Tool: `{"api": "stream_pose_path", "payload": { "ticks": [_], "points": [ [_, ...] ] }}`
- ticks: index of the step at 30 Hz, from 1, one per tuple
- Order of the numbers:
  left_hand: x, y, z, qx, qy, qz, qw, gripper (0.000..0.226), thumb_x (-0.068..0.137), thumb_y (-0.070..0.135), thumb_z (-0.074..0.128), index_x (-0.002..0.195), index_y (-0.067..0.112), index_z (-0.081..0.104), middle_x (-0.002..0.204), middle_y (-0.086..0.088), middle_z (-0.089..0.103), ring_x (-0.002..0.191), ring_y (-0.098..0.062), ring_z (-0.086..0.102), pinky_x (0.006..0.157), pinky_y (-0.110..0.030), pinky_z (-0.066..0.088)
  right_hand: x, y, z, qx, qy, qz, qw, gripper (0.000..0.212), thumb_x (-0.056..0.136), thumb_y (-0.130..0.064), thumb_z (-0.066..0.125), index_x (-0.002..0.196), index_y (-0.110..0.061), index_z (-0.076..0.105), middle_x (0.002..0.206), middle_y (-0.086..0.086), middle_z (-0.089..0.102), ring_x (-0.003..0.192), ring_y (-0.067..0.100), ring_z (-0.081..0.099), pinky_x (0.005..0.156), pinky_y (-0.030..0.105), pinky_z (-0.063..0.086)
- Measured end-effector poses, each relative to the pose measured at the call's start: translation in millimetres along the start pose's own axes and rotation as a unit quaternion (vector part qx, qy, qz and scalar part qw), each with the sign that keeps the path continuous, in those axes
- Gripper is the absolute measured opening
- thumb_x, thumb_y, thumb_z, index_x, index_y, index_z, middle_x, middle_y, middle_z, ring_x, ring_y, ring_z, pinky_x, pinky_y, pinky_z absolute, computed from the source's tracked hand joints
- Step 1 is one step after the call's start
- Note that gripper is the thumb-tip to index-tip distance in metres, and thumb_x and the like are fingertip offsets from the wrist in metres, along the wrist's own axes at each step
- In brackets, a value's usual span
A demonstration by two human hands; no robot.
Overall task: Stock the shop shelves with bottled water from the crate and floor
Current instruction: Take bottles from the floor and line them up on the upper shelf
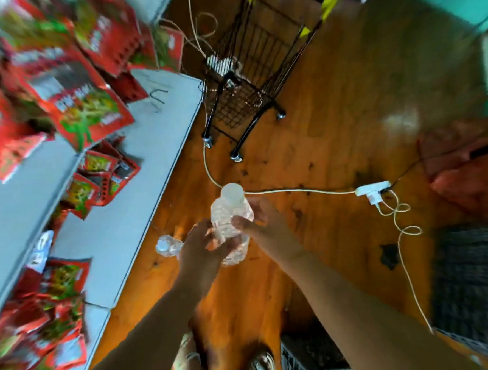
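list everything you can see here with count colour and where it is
held bottle: one, clear, pale cap, centre, in both hands
loose bottle: one, clear, beside the shelves, left of the hands
snack packets: many, red and green, on the shelves
shelves: several tiers, pale grey, left
wire trolley: one, black, top centre, on wheels
cord: one, cream, across the floor
plug adapter: one, white, on the floor, right
crate: at least one, dark, lower right
floor: one, orange-brown wood
shoes: two, pale, bottom centre
left hand: one, grips the held bottle low
right hand: one, fingers round the held bottle's side
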State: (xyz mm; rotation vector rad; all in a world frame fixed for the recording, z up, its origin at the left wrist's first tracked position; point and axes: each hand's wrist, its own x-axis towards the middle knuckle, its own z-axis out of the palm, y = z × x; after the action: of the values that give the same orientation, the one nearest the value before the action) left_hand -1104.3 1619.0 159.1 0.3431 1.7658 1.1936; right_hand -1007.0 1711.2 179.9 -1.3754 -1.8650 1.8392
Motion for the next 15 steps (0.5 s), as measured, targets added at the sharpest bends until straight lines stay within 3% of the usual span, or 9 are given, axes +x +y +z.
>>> {"api": "stream_pose_path", "payload": {
  "ticks": [2, 3, 5, 6, 8, 11, 15],
  "points": [
    [-29, 47, -15, -0.032, -0.019, 0.028, 0.999, 0.038, 0.074, 0.012, 0.076, 0.098, 0.037, 0.059, 0.099, 0.011, 0.067, 0.088, -0.004, 0.064, 0.077, -0.028, 0.049, -24, -57, -10, 0.034, -0.02, -0.009, 0.999, 0.022, 0.085, -0.029, 0.064, 0.102, -0.027, 0.05, 0.101, -0.008, 0.061, 0.085, -0.005, 0.059, 0.078, 0.009, 0.046],
    [-43, 71, -22, -0.043, -0.032, 0.048, 0.997, 0.036, 0.073, 0.015, 0.078, 0.094, 0.039, 0.061, 0.093, 0.015, 0.068, 0.082, 0.0, 0.064, 0.074, -0.026, 0.049, -38, -84, -15, 0.041, -0.029, -0.013, 0.999, 0.015, 0.088, -0.03, 0.059, 0.101, -0.027, 0.05, 0.105, 0.001, 0.062, 0.088, 0.005, 0.061, 0.081, 0.019, 0.049],
    [-72, 124, -39, -0.062, -0.053, 0.084, 0.993, 0.031, 0.063, 0.027, 0.08, 0.086, 0.043, 0.066, 0.085, 0.017, 0.071, 0.08, -0.003, 0.067, 0.075, -0.029, 0.05, -65, -140, -21, 0.061, -0.049, -0.034, 0.996, 0.008, 0.095, -0.022, 0.048, 0.1, -0.027, 0.052, 0.112, 0.015, 0.058, 0.09, 0.026, 0.059, 0.083, 0.035, 0.05],
    [-84, 144, -47, -0.066, -0.054, 0.094, 0.992, 0.031, 0.059, 0.03, 0.078, 0.086, 0.043, 0.069, 0.085, 0.017, 0.072, 0.081, -0.005, 0.068, 0.079, -0.033, 0.052, -76, -163, -24, 0.076, -0.053, -0.053, 0.994, 0.014, 0.097, -0.015, 0.044, 0.101, -0.026, 0.052, 0.112, 0.017, 0.056, 0.089, 0.026, 0.057, 0.079, 0.032, 0.05],
    [-111, 180, -66, -0.075, -0.063, 0.119, 0.988, 0.036, 0.063, 0.026, 0.075, 0.097, 0.037, 0.068, 0.085, 0.019, 0.072, 0.081, -0.005, 0.068, 0.081, -0.036, 0.054, -101, -206, -28, 0.089, -0.076, -0.09, 0.989, 0.02, 0.096, -0.006, 0.042, 0.107, -0.02, 0.053, 0.112, 0.016, 0.055, 0.091, 0.02, 0.053, 0.075, 0.027, 0.044],
    [-155, 230, -91, -0.086, -0.05, 0.165, 0.981, 0.036, 0.08, 0.019, 0.07, 0.114, 0.027, 0.062, 0.084, 0.021, 0.072, 0.076, 0.0, 0.068, 0.064, -0.021, 0.055, -133, -257, -25, 0.083, -0.11, -0.148, 0.979, 0.029, 0.092, -0.001, 0.049, 0.113, -0.021, 0.052, 0.113, 0.004, 0.058, 0.092, 0.01, 0.058, 0.076, 0.022, 0.048],
    [-213, 273, -122, -0.079, -0.025, 0.23, 0.97, 0.037, 0.074, 0.029, 0.072, 0.11, 0.031, 0.061, 0.094, 0.013, 0.072, 0.084, -0.007, 0.068, 0.065, -0.025, 0.052, -171, -297, -14, 0.026, -0.133, -0.241, 0.961, 0.064, 0.077, -0.005, 0.066, 0.132, -0.031, 0.047, 0.127, -0.008, 0.059, 0.117, 0.01, 0.054, 0.096, 0.028, 0.047]
  ]
}}
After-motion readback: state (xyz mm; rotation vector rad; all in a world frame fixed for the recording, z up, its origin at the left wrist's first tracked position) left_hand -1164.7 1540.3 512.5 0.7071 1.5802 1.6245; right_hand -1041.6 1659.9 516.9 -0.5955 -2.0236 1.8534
